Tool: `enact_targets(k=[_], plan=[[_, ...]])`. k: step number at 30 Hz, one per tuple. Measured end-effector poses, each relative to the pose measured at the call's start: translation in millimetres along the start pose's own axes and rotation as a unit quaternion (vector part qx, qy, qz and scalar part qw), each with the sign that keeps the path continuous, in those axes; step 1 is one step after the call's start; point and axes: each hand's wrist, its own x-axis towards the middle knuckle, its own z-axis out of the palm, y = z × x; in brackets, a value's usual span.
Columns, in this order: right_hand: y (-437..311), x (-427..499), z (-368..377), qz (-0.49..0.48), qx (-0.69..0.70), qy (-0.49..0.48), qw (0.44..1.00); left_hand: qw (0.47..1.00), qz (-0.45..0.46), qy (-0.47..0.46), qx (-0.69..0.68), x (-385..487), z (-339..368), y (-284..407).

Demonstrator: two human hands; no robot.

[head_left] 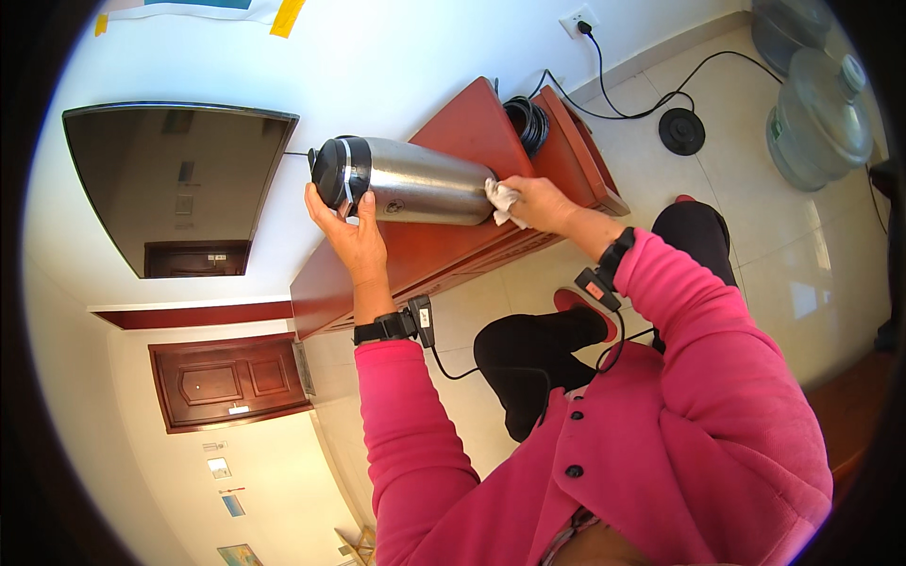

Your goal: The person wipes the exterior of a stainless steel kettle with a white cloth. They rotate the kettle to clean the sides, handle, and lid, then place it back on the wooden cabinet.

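A tall stainless-steel vacuum flask [432, 180] with a black lid [331, 173] appears tilted above a reddish-brown wooden cabinet [417, 265]. Whether its base rests on the cabinet, I cannot tell. My left hand [354, 230] grips the flask at its lid end, thumb near the black collar and fingers partly behind the lid. At the other end, my right hand [541, 204] pinches a crumpled white tissue [504, 201] against or close beside the flask's base rim. Black straps with small boxes and cables circle both my wrists.
A coil of black cable [531, 126] lies by an open cabinet drawer [584, 156]. On the tiled floor are a round black corded base [681, 131] and a large clear water bottle [817, 120]. A plug sits in the wall socket [580, 22]. A television [180, 187] hangs beside the cabinet.
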Motion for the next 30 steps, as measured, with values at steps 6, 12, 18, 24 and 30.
enact_targets(k=[6,12,18,24,30], plan=[[-1,-14,-70,0.078,0.211,0.048,0.973,0.999,0.031,-0.005,0.012,2,-1,0],[15,-24,-93,0.078,0.388,0.093,0.914,0.996,0.048,-0.013,0.073,-5,-9,-7],[23,-34,-73,0.123,0.393,0.067,0.909,0.986,-0.148,0.07,-0.042,-94,2,-27],[-2,-79,-31,0.163,0.437,-0.125,0.876,0.888,-0.326,-0.089,-0.311,-209,49,3],[-35,-104,10,0.151,0.404,-0.268,0.862,0.629,-0.522,-0.149,-0.556,-250,62,39]])
